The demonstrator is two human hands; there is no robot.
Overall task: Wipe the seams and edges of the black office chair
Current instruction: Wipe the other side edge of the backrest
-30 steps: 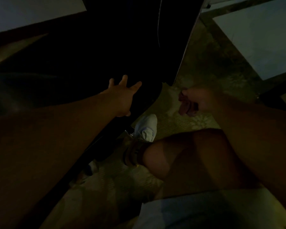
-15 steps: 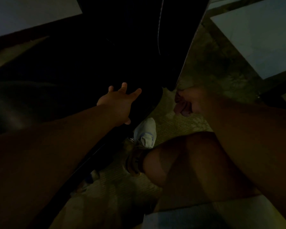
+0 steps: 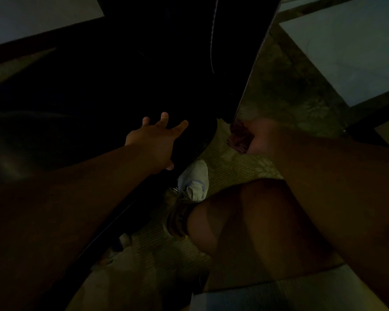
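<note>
**A:** What fills the picture?

**B:** A dim room, seen from above. A black chair (image 3: 126,86) takes up the upper left and centre of the frame. Its seat spreads out at left, and its back rises toward the top centre, with a pale line of stitching running down it. The back's right edge slants from the top right down to the middle.

**A:** Where are the hands?

**B:** The left hand (image 3: 154,142) is at centre, reaching in from the lower left. Its fingers are spread and straight, lying on the seat near the front edge. It grasps nothing.

**A:** And the other?

**B:** The right hand (image 3: 254,136) is just right of centre, coming in from the right edge. Its fingers are curled tight around a dark reddish cloth (image 3: 239,136), which bunches out on the hand's left side. The cloth sits at the bottom corner of the chair back, touching it or just beside it; in this light I cannot tell which.

**A:** Anything below?

**B:** A bare knee (image 3: 245,221) at lower centre, and a pale shoe (image 3: 195,180) beneath the seat's edge, on a patterned floor (image 3: 229,167). Pale tiles (image 3: 346,48) show at the upper right.
</note>
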